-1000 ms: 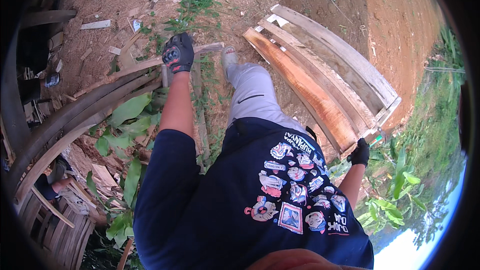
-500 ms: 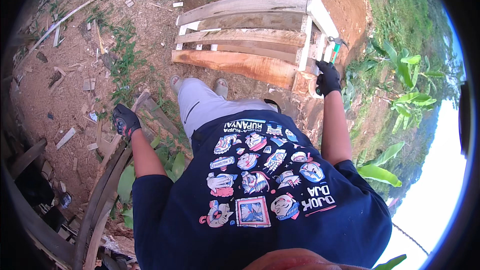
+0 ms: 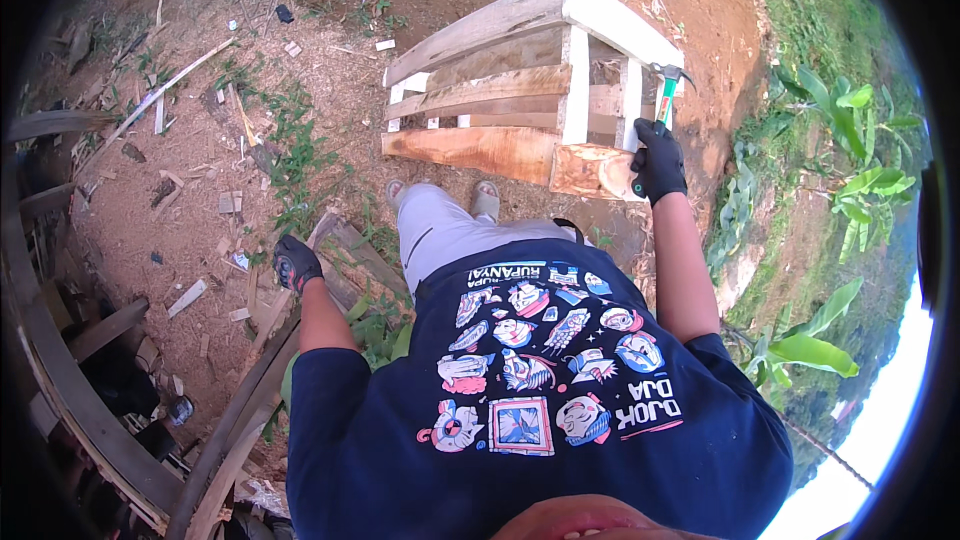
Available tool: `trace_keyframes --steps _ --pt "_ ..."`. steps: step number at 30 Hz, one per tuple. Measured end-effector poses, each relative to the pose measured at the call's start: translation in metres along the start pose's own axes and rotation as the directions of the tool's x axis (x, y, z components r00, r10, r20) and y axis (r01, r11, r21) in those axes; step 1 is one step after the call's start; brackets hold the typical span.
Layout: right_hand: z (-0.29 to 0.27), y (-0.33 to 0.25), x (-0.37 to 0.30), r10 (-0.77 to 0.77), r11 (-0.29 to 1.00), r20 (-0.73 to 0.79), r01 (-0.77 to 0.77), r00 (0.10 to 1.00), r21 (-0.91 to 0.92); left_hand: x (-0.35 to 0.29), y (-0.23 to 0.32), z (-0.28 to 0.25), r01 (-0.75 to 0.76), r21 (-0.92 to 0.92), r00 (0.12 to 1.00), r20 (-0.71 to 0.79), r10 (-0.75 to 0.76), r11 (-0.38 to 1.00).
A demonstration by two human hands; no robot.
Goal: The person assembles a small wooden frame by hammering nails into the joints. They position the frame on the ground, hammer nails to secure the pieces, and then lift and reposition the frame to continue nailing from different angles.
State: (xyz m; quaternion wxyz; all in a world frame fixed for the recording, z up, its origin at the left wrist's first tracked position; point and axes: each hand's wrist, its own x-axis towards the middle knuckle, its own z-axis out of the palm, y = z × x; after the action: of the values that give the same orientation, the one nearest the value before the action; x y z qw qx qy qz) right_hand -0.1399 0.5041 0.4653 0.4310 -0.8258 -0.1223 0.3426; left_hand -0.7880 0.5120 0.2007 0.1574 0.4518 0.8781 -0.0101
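My right hand (image 3: 659, 162), in a black glove, is closed round the lower handle of a claw hammer (image 3: 667, 100). The hammer stands head up, with a grey metal head and a green handle. Behind it is a slatted wooden crate-like frame (image 3: 480, 145) with rough brown boards and white-looking end pieces. The hammer overlaps its right end, and I cannot tell whether they touch. My left hand (image 3: 298, 265), gloved too, hangs out to the left, away from the frame. Its fingers look curled, and its palm is hidden.
Old planks (image 3: 240, 430) lie to my left, with a dark heap of timber beyond them. Wood scraps (image 3: 188, 298) and shavings litter the ground. Leafy plants (image 3: 815, 345) grow on the slope at the right. My sandaled feet (image 3: 486, 200) are just short of the frame.
The view has shifted and turned, so the frame's right end shows more fully. My right hand still grips the hammer near that end. My left hand remains out at my side.
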Motion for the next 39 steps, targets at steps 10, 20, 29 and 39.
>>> trace_keyframes --steps 10,20,29,39 --pt "0.042 0.002 -0.032 0.008 0.961 0.155 -0.05 0.988 0.273 -0.017 0.157 -0.07 0.11 -0.933 0.974 0.17 0.148 0.343" --pt "0.092 -0.019 -0.084 -0.07 0.895 0.406 -0.122 0.911 0.428 -0.082 0.31 -0.173 -0.475 -0.565 0.638 0.307 0.706 0.675" --pt "0.013 -0.004 -0.062 -0.124 0.944 0.33 0.009 0.936 0.33 0.018 0.237 -0.154 -0.44 -0.514 0.743 0.253 0.62 0.737" --pt "0.093 0.041 -0.063 0.005 0.926 0.422 -0.164 0.907 0.34 -0.11 0.265 -0.187 -0.907 -0.248 0.404 -0.291 0.867 0.339"
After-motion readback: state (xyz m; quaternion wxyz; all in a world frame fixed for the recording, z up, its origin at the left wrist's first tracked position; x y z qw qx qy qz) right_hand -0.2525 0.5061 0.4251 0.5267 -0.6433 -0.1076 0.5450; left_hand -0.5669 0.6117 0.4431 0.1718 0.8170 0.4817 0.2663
